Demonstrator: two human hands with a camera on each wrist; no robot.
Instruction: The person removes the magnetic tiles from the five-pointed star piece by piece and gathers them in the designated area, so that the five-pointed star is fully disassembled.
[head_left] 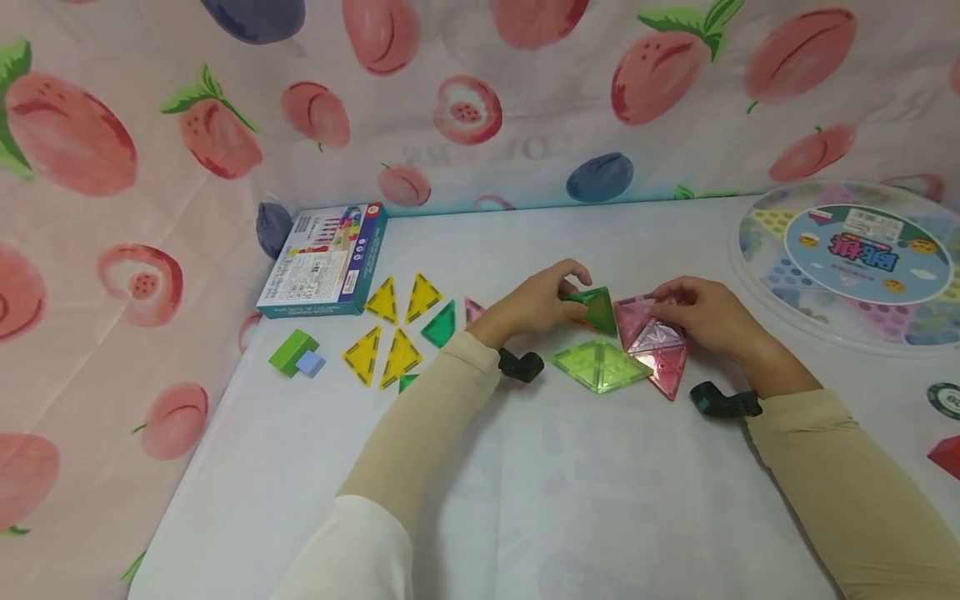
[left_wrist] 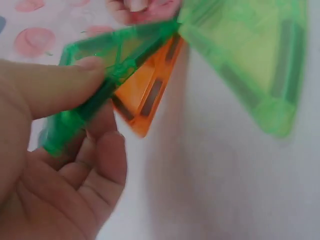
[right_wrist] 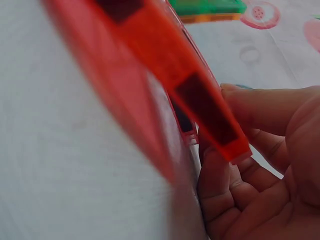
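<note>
My left hand (head_left: 525, 302) pinches a dark green triangular magnetic tile (head_left: 600, 310) between thumb and fingers. An orange triangular tile (left_wrist: 145, 92) shows just under it in the left wrist view. To the right, my right hand (head_left: 708, 321) pinches the edge of a reddish triangular tile (right_wrist: 170, 55), tilted up off the table in the right wrist view. Around it in the head view lie a pink tile (head_left: 632, 315), a pale purple-pink tile (head_left: 657, 335) and a red tile (head_left: 666, 371). Two light green tiles (head_left: 600, 365) sit side by side in front, touching the red group.
Several yellow triangles (head_left: 401, 357) and a green one (head_left: 440, 325) lie left of my left arm. Farther left are a green block (head_left: 293, 352), a blue block (head_left: 310, 363) and a flat box (head_left: 322, 262). A round game board (head_left: 862, 317) lies at the right.
</note>
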